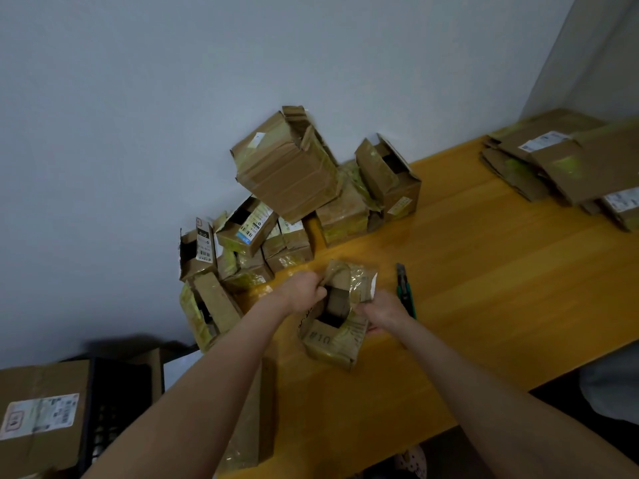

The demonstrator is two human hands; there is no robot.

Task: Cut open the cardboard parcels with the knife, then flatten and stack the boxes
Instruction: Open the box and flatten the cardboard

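Along the grey wall [138, 133] runs a yellow worktop [484, 288], with a heap of parcels [287, 174] at its back edge and flattened boxes [560, 167] at its right end. Toward the front edge stands an open box [332, 344]. The left hand [304, 293] grips its left flap, and the right hand [382, 311] seemingly pinches the taped right flap. The knife [406, 292] lies just beside that hand.

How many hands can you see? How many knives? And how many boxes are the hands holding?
hands: 2 (left hand, right hand)
knife: 1
box held: 1
Total: 4
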